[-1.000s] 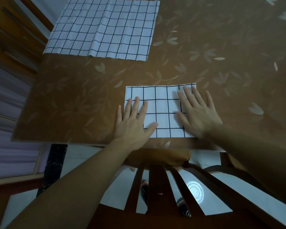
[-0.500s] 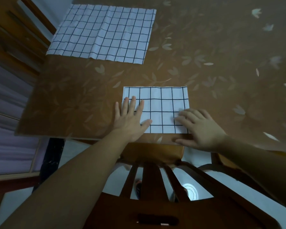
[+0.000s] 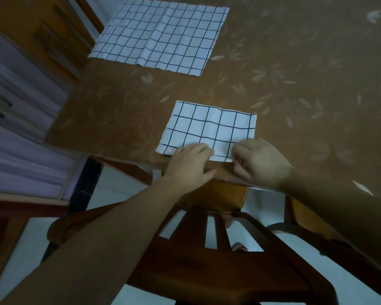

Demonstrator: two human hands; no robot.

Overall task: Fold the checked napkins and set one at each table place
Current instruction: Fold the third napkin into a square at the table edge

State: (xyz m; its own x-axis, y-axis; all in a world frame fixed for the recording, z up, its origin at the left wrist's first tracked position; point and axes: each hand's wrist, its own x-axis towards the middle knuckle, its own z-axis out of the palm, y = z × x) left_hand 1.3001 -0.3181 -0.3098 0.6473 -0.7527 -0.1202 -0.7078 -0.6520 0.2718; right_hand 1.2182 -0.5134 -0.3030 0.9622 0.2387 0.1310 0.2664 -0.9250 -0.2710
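Observation:
A folded white napkin with a black check (image 3: 209, 128) lies on the brown tablecloth (image 3: 295, 89), close to the table's near edge. Both my hands sit at its near edge. My left hand (image 3: 189, 164) has its fingers curled over the near edge around the middle, with the thumb at the table's rim. My right hand (image 3: 260, 161) is bunched like a fist at the near right corner and pinches the cloth there. A second checked napkin (image 3: 161, 36), larger and spread flat, lies at the far left of the table.
A dark wooden chair (image 3: 207, 265) stands pushed in right below my hands, its slatted back toward me. A purple cabinet (image 3: 20, 111) and wooden furniture (image 3: 53, 40) flank the table's left side. The floor below is pale.
Both hands were flat on the folded napkin and have slid back to its near edge, where the fingers have curled. The view has shifted and tilted slightly.

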